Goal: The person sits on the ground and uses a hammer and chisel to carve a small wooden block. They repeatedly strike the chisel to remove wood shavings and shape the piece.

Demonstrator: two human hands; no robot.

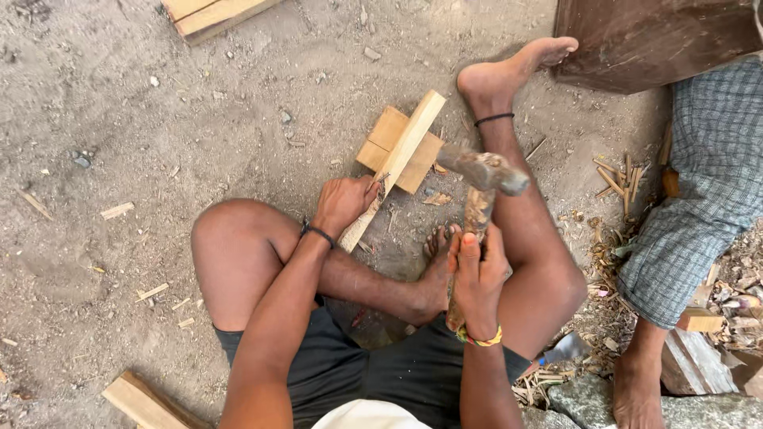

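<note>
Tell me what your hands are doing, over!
Left hand grips wooden stick on wood block. Right hand holds raised hammer. Own foot close by.

Bright, even daylight across sandy ground (159, 119); outdoor, diffuse. Shadows soft and short, pooled under bent legs and beneath wooden block (401, 147). No harsh glare (slight sheen on skin of forearms only). Focus sharp at centre; hammer head (485, 168) slightly soft, possibly motion blur. Mild wide-angle stretch toward frame edges. Upper right corner darker. Colours natural, contrast moderate.
</note>
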